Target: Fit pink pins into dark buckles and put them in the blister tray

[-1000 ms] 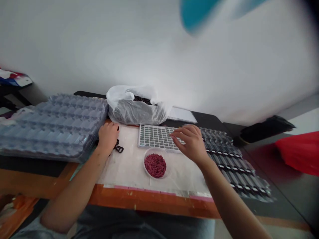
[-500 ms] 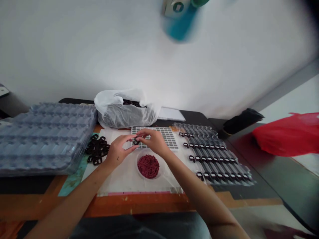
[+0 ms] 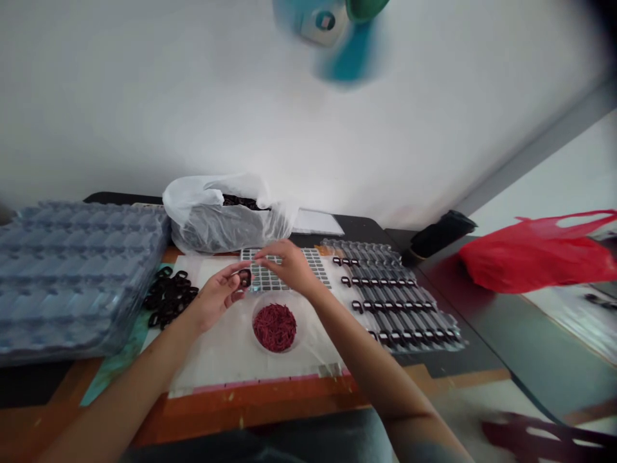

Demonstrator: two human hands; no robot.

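My left hand (image 3: pixel 214 297) is shut on a small black plastic loop (image 3: pixel 244 278), pinching it in its fingertips just left of a grey grid tray (image 3: pixel 318 265). My right hand (image 3: pixel 285 265) arches over the tray's upper part, fingers curled down, with nothing visible in them. A heap of similar black loops (image 3: pixel 168 297) lies left of my left hand. Below both hands stands a clear bowl (image 3: pixel 274 328) of dark red threads. To the right, clear trays (image 3: pixel 390 302) hold rows of black pieces.
A tall stack of clear blister trays (image 3: pixel 72 276) fills the left side. Behind stands a white plastic bag (image 3: pixel 226 225) of dark parts. A red plastic bag (image 3: pixel 535 257) lies to the right. A blurred teal fan (image 3: pixel 332 38) hangs above on the wall.
My hands have parted, the loop staying in my left hand while my right moves up over the grid tray. The view has swung right-to-left, so the scene sits further left than before.
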